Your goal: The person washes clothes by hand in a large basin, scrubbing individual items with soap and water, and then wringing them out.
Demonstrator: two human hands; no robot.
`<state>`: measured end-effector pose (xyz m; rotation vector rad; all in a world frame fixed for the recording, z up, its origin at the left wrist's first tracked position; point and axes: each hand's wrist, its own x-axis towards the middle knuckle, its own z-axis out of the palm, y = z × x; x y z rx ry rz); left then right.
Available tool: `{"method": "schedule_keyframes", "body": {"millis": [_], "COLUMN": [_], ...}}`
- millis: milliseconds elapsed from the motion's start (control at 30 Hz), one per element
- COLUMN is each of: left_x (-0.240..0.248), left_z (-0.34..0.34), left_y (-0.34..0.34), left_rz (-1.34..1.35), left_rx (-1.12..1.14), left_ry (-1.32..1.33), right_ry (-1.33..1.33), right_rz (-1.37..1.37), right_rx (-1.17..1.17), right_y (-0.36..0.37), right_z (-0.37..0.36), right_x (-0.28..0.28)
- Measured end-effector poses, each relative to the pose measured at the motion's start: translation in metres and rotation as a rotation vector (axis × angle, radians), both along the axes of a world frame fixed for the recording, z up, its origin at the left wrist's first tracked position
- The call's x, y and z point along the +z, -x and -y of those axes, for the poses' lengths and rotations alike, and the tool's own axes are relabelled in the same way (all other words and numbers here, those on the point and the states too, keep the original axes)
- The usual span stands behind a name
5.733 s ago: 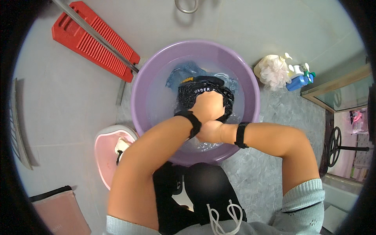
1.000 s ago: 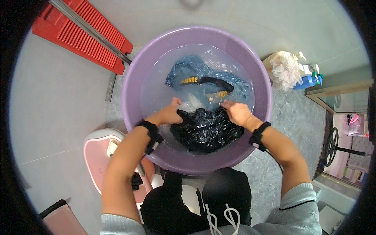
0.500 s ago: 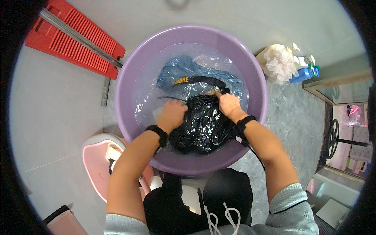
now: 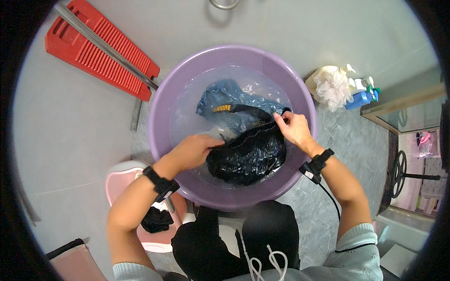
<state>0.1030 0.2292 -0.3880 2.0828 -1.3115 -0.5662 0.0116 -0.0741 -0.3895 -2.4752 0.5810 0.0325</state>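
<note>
A wet black garment (image 4: 248, 161) lies partly in the cloudy water of a round purple tub (image 4: 164, 93). My left hand (image 4: 193, 150) pinches one end of its gathered, waistband-like edge, near the tub's left side. At the other end of that edge, close to the tub's right wall, my right hand (image 4: 296, 129) grips the cloth with thumb and fingers. Stretched between both hands, the edge slants up to the right. Beyond it floats a blue denim-like garment (image 4: 222, 93), crossed by a black band (image 4: 255, 111) with yellow lettering.
A red ridged plastic board (image 4: 101, 47) leans at the far left behind a metal pole (image 4: 101, 42). Left of my knees stands a pink basin (image 4: 150, 247) with dark cloth (image 4: 157, 219) in it. A bath puff (image 4: 332, 89) and pump bottles (image 4: 361, 99) stand at the right.
My hands have moved apart, the left toward the lower left and the right a little outward. The black garment's edge is now drawn out and raised between them.
</note>
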Motion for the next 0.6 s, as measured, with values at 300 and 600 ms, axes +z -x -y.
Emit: {"method": "schedule_keyframes", "body": {"millis": [300,600], "left_x": [0.148,0.073], "left_z": [0.036,0.068], "left_y": [0.005,-0.018], "left_rz": [0.136,0.101], "left_rx": [-0.243,0.235], "left_ry": [0.060,0.274], "right_ry": [-0.639,-0.599], "right_rz": [0.247,0.165], "right_rx": [0.262,0.660], "right_y": [-0.030,-0.040], "right_z": [-0.032,-0.054], "right_x": [0.116,0.077]}}
